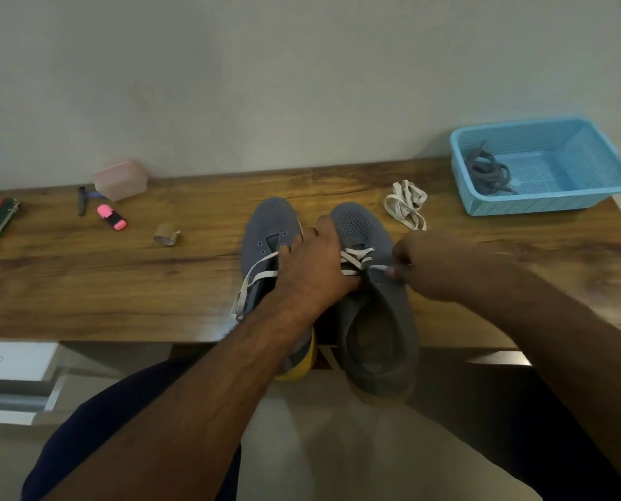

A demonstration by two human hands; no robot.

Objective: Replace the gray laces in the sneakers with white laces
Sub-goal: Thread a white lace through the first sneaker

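Lacing underway: right hand [415,263] pinches white lace [356,260]; left hand [314,263] grips right sneaker [372,301]. Next, thread an eyelet.

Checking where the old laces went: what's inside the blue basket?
A tangle of gray laces lies in the blue basket's left end; the near wall hides a little of its floor.

Sneakers [278,226] grey-blue, perforated toes, yellow sole seen at 6 o'clock. Laces [356,260] white. Spare lace [406,204] white, 2 o'clock. Basket [540,204] light blue mesh; grey laces [487,171] inside. Table [84,276] brown woodgrain. Highlighter [112,217] pink-black, 10 o'clock.
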